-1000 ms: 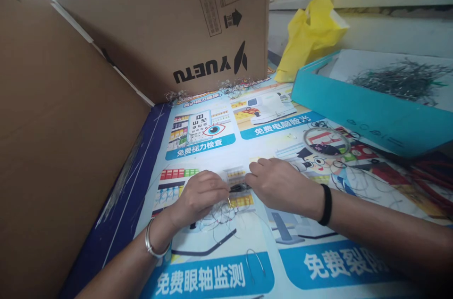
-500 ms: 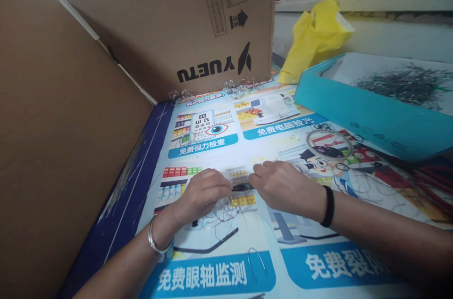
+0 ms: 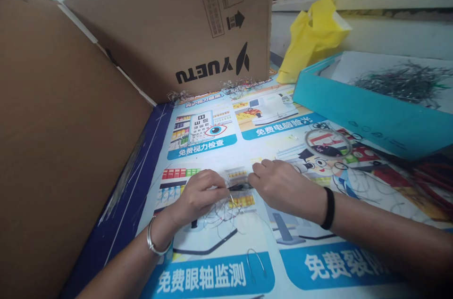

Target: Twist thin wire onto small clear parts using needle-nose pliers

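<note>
My left hand [image 3: 202,196] is closed in a pinch near the middle of the table. Below its fingers hangs a loose tangle of thin wires [image 3: 221,216] with tiny red spots. My right hand [image 3: 279,188] is closed too, its fist a short way to the right. A dark slender piece [image 3: 240,186], perhaps a tool's tip, spans the gap between both hands; its exact kind is unclear and the rest is hidden. A bent wire loop [image 3: 255,262] lies apart, nearer to me.
An open teal box [image 3: 357,110] with a heap of thin dark metal strands [image 3: 403,83] stands at right. Behind are a yellow bag [image 3: 307,39] and cardboard panels [image 3: 159,20]. Wire tangles [image 3: 240,87] lie along the panel; a coiled ring [image 3: 351,145] rests before the box.
The whole view has shifted slightly. Both hands keep nearly the same pose around the dark piece, with only a very small movement of the left fingers.
</note>
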